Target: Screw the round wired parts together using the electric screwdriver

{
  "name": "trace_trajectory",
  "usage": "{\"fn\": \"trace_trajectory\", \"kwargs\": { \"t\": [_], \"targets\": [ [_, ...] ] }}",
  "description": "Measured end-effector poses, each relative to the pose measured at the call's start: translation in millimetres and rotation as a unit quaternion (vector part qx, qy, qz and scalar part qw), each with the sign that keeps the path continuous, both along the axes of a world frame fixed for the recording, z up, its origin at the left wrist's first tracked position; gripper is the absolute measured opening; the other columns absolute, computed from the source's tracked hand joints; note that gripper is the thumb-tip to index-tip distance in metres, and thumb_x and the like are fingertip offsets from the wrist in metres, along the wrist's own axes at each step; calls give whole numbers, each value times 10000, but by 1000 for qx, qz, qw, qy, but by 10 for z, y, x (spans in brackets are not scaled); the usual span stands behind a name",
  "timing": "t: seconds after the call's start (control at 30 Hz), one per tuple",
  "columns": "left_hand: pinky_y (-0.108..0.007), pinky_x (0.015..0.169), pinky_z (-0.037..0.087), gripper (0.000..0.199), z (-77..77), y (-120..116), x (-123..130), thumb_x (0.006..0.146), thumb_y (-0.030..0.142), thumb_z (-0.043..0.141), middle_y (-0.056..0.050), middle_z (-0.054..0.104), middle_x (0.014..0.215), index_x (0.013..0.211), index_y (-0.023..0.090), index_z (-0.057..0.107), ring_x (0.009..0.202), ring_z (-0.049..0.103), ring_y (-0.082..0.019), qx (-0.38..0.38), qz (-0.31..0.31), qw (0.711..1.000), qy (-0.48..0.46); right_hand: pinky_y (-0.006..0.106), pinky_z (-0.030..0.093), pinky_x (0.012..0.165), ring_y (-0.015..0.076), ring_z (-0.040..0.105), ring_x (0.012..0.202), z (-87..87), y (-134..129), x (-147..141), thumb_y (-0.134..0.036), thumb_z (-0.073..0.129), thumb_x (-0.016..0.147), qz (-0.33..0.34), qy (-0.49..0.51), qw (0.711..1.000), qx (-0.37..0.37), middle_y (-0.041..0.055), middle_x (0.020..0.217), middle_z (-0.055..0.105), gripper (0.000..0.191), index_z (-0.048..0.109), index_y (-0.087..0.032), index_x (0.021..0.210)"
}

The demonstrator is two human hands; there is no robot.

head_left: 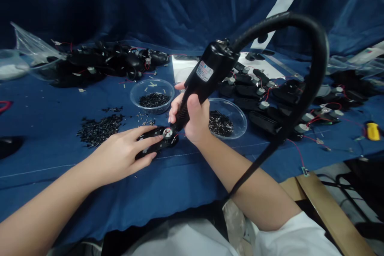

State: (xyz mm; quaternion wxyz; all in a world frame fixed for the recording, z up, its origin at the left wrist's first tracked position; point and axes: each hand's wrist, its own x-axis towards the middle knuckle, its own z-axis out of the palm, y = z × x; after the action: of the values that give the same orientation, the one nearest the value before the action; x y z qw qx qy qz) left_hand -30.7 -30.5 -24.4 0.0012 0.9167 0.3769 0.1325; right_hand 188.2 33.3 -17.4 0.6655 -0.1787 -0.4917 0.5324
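Observation:
A thick black cable runs from the top of a black electric screwdriver, which my right hand grips round its lower body. Its tip points down at a black plastic part lying on the blue cloth. Near the right end of that part sits a small round silver motor with a red wire. My left hand holds the part down, fingers spread over its top and front side. The screwdriver's very tip is hidden at the part.
Two clear bowls, one behind my hands and one to their right, hold small black pieces. Loose black screws lie left. Black parts with wires spread right. A yellow-handled tool lies far right.

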Motion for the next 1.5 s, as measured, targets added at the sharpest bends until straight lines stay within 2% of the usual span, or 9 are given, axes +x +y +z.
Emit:
{"fn": "trace_trajectory", "kwargs": {
  "t": [0.3, 0.43, 0.6, 0.7, 0.9, 1.1, 1.27, 1.37, 1.5],
  "targets": [
    [-543, 1072, 610, 476, 82, 70, 53, 1045, 562, 557, -144, 578, 1555, 1372, 256, 718, 1298, 677, -351, -65, -12, 998, 10, 274, 479, 462, 103, 572, 451, 3, -12, -3, -767, 716, 840, 1, -3, 1000, -7, -87, 616, 610, 583, 606, -246, 1077],
    [-533, 1157, 544, 512, 183, 92, -20, 1033, 627, 562, -95, 530, 1618, 1414, 306, 685, 1406, 602, -350, -114, 6, 991, -74, 275, 479, 464, 105, 579, 460, -40, -5, 6, -755, 662, 891, 1, -9, 1000, 1, -80, 630, 610, 554, 602, -251, 1114],
    [-401, 1021, 572, 421, 329, 237, -343, 1093, 498, 461, -54, 779, 1191, 1219, 225, 757, 1086, 728, -238, -62, 186, 941, -274, 283, 509, 484, 111, 594, 482, -72, -11, 38, -689, 621, 953, 3, -16, 1000, 19, -72, 658, 608, 455, 594, -272, 1132],
    [-390, 875, 572, 376, 254, 356, -506, 1010, 507, 553, -48, 795, 1034, 1085, 221, 785, 918, 727, -236, -33, 244, 943, -224, 303, 542, 513, 124, 615, 491, -48, -24, 55, -712, 621, 937, -10, -39, 999, 20, -69, 657, 607, 474, 594, -278, 1123],
    [-453, 927, 566, 344, -17, 468, -499, 964, 403, 510, -81, 780, 978, 977, 219, 800, 961, 707, -281, -65, 161, 981, -87, 304, 545, 507, 138, 612, 474, 101, -65, 71, -750, 621, 913, -105, 1, 993, 45, -69, 609, 613, 510, 597, -258, 1043],
    [-480, 925, 568, 323, -94, 446, -395, 978, 363, 517, -104, 762, 1010, 982, 205, 799, 989, 680, -291, -88, 142, 983, -71, 405, 571, 772, 192, 660, 668, 136, -9, 97, -796, 499, 961, -322, -84, 936, 112, -7, 672, 672, 567, 659, -253, 990],
    [-490, 944, 567, 324, -101, 469, -410, 970, 361, 513, -105, 757, 1029, 1008, 205, 795, 1003, 684, -297, -102, 149, 982, -52, 484, 577, 939, 230, 722, 800, 132, -7, 125, -750, 553, 970, -358, -128, 915, 134, 13, 711, 716, 494, 663, -269, 956],
    [-474, 937, 567, 310, -92, 483, -416, 963, 373, 524, -96, 759, 1018, 1004, 215, 788, 994, 692, -291, -107, 152, 981, -56, 409, 622, 734, 195, 705, 676, 173, -44, 115, -680, 627, 966, -367, -131, 915, 108, 31, 729, 739, 452, 699, -248, 854],
    [-426, 885, 562, 283, -71, 486, -371, 952, 378, 543, -82, 755, 972, 964, 220, 777, 952, 695, -269, -115, 148, 980, -65, 308, 490, 419, 122, 569, 442, 211, -86, 87, -608, 687, 953, -348, -143, 925, 53, 43, 754, 766, 425, 759, -214, 813]
  ]
}}
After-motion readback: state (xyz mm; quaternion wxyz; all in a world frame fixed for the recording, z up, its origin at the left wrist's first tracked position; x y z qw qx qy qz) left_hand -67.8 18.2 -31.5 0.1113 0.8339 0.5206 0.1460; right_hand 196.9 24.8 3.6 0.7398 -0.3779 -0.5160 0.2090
